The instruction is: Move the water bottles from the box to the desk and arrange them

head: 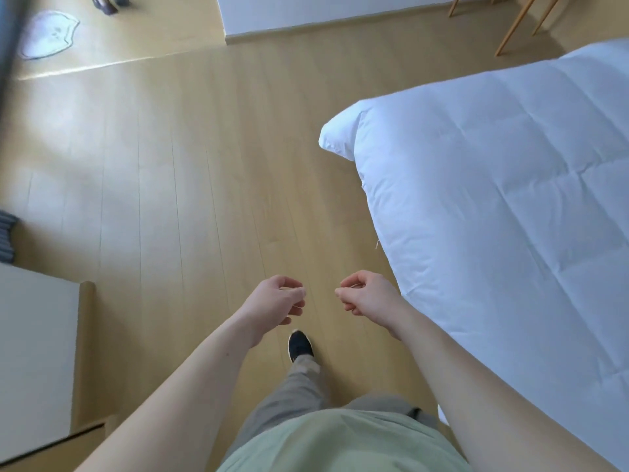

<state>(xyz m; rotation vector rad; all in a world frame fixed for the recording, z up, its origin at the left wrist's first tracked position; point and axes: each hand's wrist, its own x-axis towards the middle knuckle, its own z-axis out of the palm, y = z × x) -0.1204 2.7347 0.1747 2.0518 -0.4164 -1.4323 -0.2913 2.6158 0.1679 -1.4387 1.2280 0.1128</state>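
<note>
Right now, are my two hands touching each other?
Apart. The head view shows bare wooden floor plainly between the left hand and the right hand; both hang loosely curled, holding nothing.

The floor [190, 172] is pale wood-look plank with a smooth, lightly glossy finish that catches soft glare. The duvet [503, 206] is white cloth, matt, quilted in stitched squares and faintly creased. The trousers [292, 393] are grey-brown woven cloth and the shirt [340, 444] a matt pale-green fabric. The shoe [299, 344] looks like dark matt textile. The chair legs [510, 28] are light wood.
</note>
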